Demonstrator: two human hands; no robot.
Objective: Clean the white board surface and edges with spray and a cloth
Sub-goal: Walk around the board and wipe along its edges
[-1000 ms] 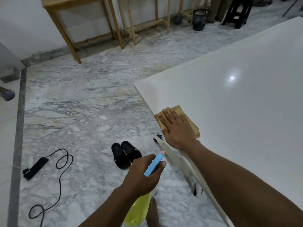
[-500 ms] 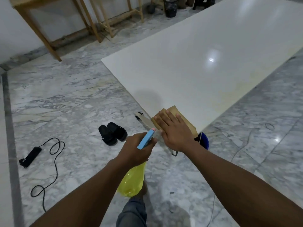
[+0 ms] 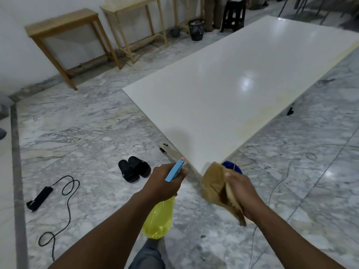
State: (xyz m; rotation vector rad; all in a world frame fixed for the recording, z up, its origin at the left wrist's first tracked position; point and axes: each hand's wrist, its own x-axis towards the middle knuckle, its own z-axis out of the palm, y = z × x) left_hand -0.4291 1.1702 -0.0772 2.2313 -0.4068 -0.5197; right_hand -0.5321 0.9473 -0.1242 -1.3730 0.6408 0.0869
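While left fingers [image 3: 180, 172] clasp spray bottle [image 3: 158, 218], right fingers [image 3: 230, 174] clutch cloth [image 3: 215, 183].

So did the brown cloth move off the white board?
Yes. The cloth, held in the right hand, has come off the white board and now sits just past its near corner.

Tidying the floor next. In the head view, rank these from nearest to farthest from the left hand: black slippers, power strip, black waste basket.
From the left hand:
1. Black slippers, just left of it on the floor.
2. Power strip, farther left.
3. Black waste basket, far off by the wall.
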